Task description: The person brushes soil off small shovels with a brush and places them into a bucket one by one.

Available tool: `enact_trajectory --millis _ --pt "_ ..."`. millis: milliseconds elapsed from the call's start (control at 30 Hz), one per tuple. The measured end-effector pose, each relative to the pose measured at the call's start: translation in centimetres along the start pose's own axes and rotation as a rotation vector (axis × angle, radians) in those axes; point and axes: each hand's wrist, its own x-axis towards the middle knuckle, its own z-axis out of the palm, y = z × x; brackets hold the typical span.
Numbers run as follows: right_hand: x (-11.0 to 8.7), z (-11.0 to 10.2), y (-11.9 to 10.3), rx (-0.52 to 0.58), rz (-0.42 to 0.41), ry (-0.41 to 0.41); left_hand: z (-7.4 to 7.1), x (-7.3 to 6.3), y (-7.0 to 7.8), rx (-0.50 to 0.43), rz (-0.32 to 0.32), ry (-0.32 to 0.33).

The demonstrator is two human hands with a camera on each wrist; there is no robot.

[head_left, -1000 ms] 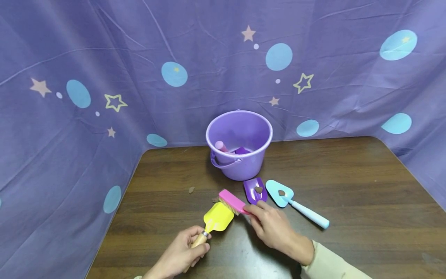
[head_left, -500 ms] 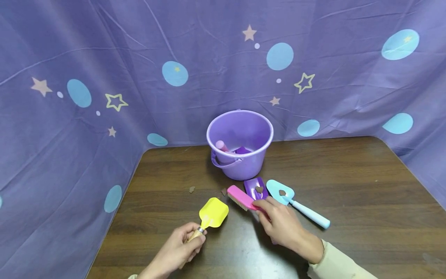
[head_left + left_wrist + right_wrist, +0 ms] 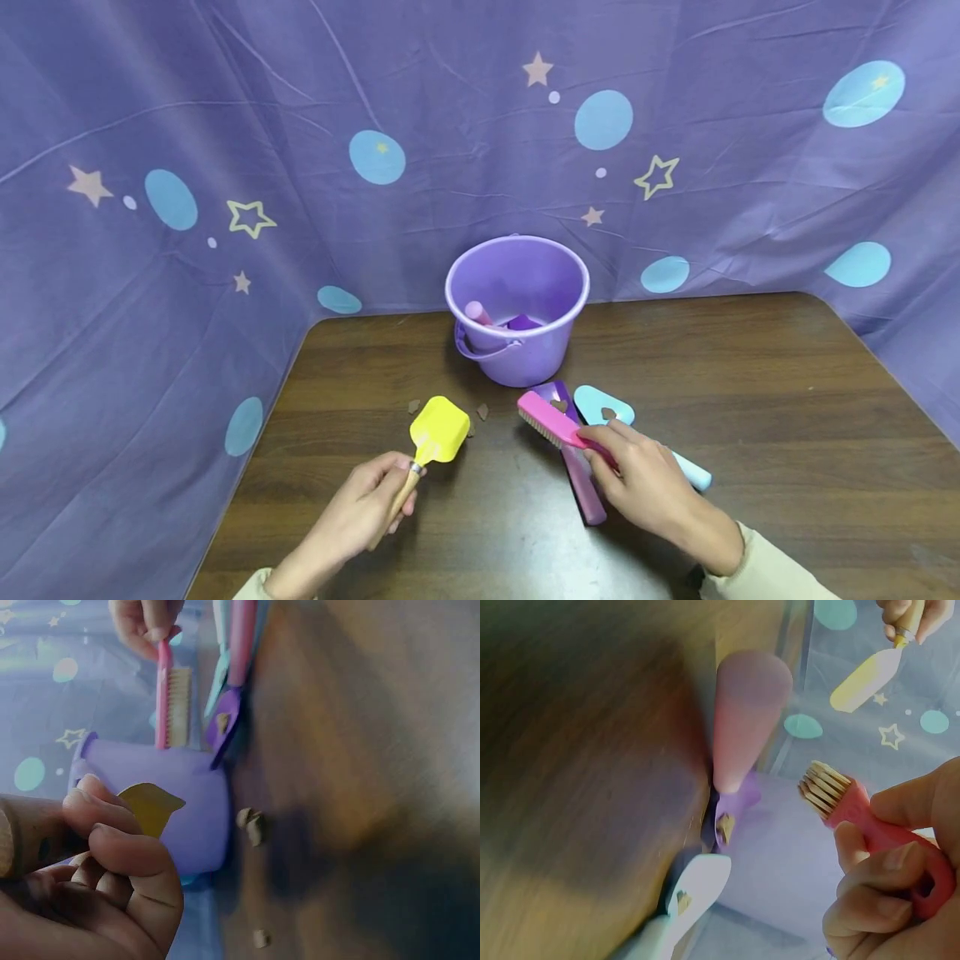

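My left hand grips the wooden handle of a small yellow toy shovel, its blade held above the table near several small brown pieces. In my right hand is a pink brush with pale bristles, gripped by the handle. In the head view the brush overlaps a purple toy shovel, which lies on the table with a brown piece in its scoop. Beside that lies a light blue trowel, also carrying a brown piece; the hand partly hides its handle.
A purple bucket stands on the wooden table behind the tools. Inside it are a pink handle and a purple thing. A purple curtain with stars and blue spots hangs behind and at the sides.
The brush has moved right, away from the yellow shovel, uncovering the purple shovel's handle. The yellow shovel has moved left and farther from me. Brown pieces now show to its right.
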Motion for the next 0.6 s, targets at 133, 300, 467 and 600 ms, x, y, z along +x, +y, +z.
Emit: enact_trajectory --millis 133,300,467,600 --pt "-0.3 -0.8 0.5 -0.006 0.015 0.009 -1.1 0.4 1.7 0.085 0.034 0.037" --pt "-0.7 -2.0 1.0 -0.030 0.022 0.015 -2.4 1.3 3.7 0.154 0.082 0.054" --pt "-1.1 -3.0 1.6 -0.050 0.012 0.031 -3.5 2.2 6.0 0.219 0.155 0.075" --pt "-1.4 -3.7 2.0 -0.065 0.017 0.041 -4.2 3.1 8.1 0.275 0.209 0.094"
